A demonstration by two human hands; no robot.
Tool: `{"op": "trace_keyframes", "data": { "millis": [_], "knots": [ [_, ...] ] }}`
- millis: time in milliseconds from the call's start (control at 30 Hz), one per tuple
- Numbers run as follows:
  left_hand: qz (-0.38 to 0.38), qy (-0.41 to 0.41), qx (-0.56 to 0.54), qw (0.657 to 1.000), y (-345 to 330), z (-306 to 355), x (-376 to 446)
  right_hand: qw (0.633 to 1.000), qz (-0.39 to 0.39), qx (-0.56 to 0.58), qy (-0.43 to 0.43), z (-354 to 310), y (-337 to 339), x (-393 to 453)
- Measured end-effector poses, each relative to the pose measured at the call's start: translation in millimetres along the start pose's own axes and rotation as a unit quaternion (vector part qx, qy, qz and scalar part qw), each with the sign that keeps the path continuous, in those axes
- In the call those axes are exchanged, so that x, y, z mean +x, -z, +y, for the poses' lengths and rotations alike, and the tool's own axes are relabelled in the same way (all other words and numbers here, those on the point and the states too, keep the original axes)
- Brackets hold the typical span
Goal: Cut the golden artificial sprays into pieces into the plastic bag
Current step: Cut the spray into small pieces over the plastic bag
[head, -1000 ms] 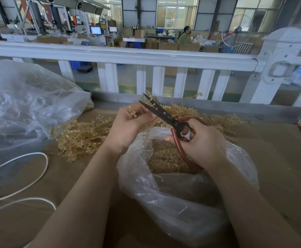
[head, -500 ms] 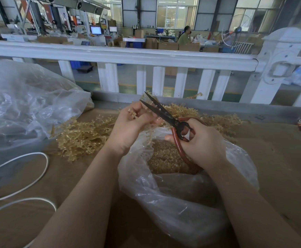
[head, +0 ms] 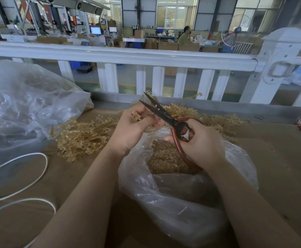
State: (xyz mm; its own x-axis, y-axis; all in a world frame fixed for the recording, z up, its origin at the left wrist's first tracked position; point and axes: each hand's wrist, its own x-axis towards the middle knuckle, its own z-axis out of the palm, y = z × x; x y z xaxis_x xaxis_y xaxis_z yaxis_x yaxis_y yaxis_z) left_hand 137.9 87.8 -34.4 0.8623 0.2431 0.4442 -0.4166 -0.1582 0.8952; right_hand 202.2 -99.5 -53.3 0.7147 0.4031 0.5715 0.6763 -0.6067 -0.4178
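Scissors gripped in right hand by red handles, blades parted, pointing up-left past left hand; left hand pinches golden spray piece just left of the blades, above open plastic bag; cut pieces inside bag below both hands; uncut sprays piled left of left hand

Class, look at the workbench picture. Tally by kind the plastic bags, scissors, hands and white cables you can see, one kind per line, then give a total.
Plastic bags: 2, the open plastic bag under the hands and a crumpled bag at left
Scissors: 1
Hands: 2, left hand and right hand
White cable: 1
Total: 6
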Motion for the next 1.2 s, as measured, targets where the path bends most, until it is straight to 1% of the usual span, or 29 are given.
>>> {"op": "trace_keyframes", "data": {
  "millis": [200,333,567,733,967,1200],
  "knots": [
    [0.001,0.001,-0.033,0.999,-1.4,-0.6,0.0,1.000,0.000,0.008,-0.020,0.7,0.0,0.8],
    [0.006,0.001,-0.057,0.998,-1.5,-0.4,0.0,1.000,-0.001,0.015,-0.018,2.0,0.8,0.1],
    [-0.001,-0.016,0.002,1.000,-0.9,-0.2,-0.6,1.000,0.009,0.007,-0.001,-0.9,1.8,-0.4],
    [0.007,-0.029,0.026,0.999,0.2,1.3,0.6,1.000,0.001,0.008,-0.012,0.0,1.2,0.0],
    [0.004,-0.022,0.016,1.000,-0.7,3.9,-0.4,1.000,0.008,0.025,-0.010,0.6,0.7,-0.6],
    [0.003,-0.014,0.010,1.000,0.4,3.3,-1.0,0.999,-0.011,0.035,-0.014,2.1,0.7,1.3]
  ]
}}
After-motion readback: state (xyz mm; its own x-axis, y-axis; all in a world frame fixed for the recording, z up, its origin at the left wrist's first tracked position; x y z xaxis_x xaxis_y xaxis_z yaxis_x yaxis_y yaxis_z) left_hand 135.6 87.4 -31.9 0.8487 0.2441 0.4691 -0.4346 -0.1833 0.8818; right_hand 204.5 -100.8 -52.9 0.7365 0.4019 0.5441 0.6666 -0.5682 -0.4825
